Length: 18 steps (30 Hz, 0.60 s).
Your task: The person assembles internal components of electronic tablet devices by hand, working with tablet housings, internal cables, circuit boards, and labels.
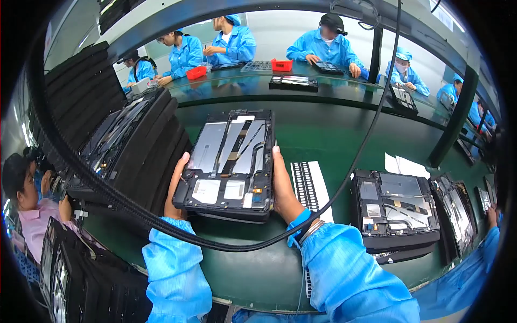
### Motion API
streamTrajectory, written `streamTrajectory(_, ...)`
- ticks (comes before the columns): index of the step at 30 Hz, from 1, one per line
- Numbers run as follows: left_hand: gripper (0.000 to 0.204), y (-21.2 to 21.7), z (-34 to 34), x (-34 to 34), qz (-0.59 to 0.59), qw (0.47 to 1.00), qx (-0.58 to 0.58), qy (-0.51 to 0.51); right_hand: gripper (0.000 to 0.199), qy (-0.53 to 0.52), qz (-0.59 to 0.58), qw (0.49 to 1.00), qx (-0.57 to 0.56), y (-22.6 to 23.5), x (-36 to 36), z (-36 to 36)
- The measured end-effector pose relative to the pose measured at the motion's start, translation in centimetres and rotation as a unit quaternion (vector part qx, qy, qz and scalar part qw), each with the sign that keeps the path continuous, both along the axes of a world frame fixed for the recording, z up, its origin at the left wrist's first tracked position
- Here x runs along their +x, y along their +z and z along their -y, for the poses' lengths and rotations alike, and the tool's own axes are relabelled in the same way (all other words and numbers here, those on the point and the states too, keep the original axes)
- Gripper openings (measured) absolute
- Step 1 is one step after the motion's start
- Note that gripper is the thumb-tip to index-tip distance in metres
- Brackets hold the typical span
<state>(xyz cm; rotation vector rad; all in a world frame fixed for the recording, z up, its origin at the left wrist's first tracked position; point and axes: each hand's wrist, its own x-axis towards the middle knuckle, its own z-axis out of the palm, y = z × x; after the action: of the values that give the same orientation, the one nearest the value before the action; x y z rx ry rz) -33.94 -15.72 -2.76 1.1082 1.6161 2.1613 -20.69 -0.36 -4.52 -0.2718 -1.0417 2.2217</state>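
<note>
In from the near edge of the bench [253,274], clasping an opened device [229,161] between left hand [173,188] and right hand [284,188], device-width apart, likely for balance; cannot tell hidden fingers' curl. Farther right, showing a device stack [396,207], probably saving space.

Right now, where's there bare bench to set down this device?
Green bench is bare beyond the strip sheet, right of the held device, and between the left sleeve and right sleeve. Crowded: far left with black stacks, right with the device pile.
</note>
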Motion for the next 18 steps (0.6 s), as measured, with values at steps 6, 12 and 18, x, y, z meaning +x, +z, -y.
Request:
streamTrajectory(6, 0.038, 1.0, -1.2, -0.9, 0.278, 0.959, -0.027, -0.044, 0.073, -0.035, 0.016, 0.998, 0.059, -2.3, -1.3, -1.5)
streamTrajectory(12, 0.049, -3.1, -0.9, -4.8, 0.206, 0.978, 0.003, -0.027, 0.051, -0.046, 0.22, 0.959, 0.17, 2.2, 2.6, -1.6)
streamTrajectory(18, 0.044, 1.7, 4.9, 6.5, 0.003, 0.989, -0.033, 0.143, 0.023, -0.178, 0.197, 0.943, 0.199, 8.0, 14.7, 0.8)
